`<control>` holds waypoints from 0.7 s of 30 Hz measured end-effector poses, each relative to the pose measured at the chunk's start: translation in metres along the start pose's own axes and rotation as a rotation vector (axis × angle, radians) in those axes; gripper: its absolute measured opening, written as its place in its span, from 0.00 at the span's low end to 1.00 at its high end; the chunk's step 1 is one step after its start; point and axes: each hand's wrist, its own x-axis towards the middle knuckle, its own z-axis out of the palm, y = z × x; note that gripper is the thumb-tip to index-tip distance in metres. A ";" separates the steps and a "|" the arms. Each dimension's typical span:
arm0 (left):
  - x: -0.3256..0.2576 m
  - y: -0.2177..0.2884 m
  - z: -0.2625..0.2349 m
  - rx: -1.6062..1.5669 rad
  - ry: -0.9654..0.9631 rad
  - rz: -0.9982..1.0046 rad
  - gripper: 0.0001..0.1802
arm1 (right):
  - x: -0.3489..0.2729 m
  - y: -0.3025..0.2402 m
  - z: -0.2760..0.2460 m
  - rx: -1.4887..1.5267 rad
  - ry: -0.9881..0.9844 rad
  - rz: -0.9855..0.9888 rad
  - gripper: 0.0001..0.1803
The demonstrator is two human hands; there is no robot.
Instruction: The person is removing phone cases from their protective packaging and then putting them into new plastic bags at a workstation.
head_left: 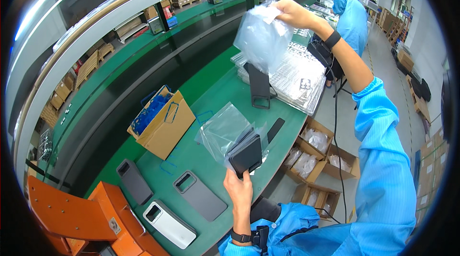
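Near the front edge of the green table, my left hand point(238, 189) grips a stack of flat black rectangular pieces point(247, 155) from below. A clear plastic bag point(224, 129) spreads out beside the stack, on its far left. My raised right hand point(296, 15) pinches a crumpled clear plastic bag point(263, 38), held high above the table's far part. Beneath that bag stands a black case with a window cutout point(258, 86). A black strip point(275, 130) lies right of the stack. Two grey cases point(203, 197) and a white case point(167, 222) lie at the near left.
A cardboard box point(167, 131) of blue clips sits left of the stack. Clear plastic trays point(299, 81) are piled at the far right. An orange machine point(72, 203) stands near left. Boxes of bags point(314, 141) and a black cable point(337, 126) are right of the table. Beyond is a person point(352, 21).
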 end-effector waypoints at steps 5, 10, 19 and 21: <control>0.000 0.003 0.001 -0.009 -0.007 0.003 0.12 | 0.004 0.000 -0.024 -0.010 0.043 -0.013 0.13; 0.000 -0.001 0.000 0.016 -0.009 0.000 0.12 | 0.013 -0.015 -0.029 -0.064 0.002 -0.024 0.14; -0.002 -0.006 -0.002 0.030 0.007 0.032 0.13 | 0.015 -0.024 0.060 0.334 -0.417 0.156 0.13; -0.004 -0.006 -0.001 0.023 0.006 0.036 0.13 | -0.002 -0.008 0.111 0.342 -0.354 0.140 0.14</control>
